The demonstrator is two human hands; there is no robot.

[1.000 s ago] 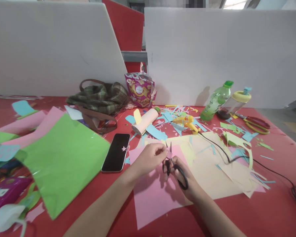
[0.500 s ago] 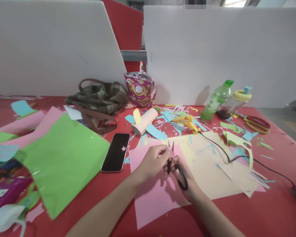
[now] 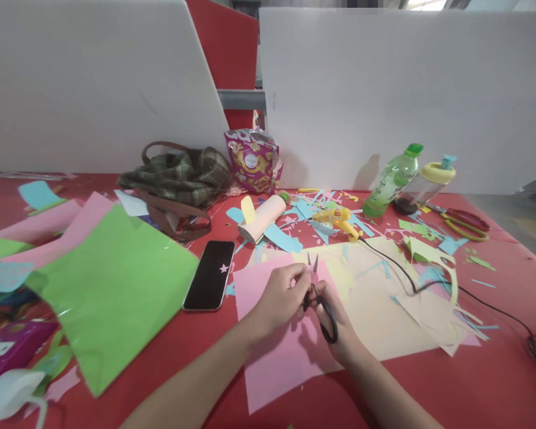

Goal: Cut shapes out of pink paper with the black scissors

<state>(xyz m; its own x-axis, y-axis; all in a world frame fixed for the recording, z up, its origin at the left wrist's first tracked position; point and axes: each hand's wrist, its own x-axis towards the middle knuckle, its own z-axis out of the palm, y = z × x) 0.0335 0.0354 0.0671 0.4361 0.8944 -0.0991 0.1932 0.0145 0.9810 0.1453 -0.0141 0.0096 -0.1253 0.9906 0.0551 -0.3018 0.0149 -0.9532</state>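
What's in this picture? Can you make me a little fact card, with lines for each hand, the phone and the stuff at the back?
Left hand: fingertips pinching a small pink paper piece
Right hand: holding black-handled scissors, blades apart
Under the hands: pink sheet
Phone: dark screen, pink star on it
Left of phone: green sheet
Back: snack bag, green-capped bottle

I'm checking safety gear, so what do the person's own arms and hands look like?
The left hand and right hand are gloveless, with no watch, bracelet or marking showing. The left forearm and right forearm are sleeveless as far as they show.
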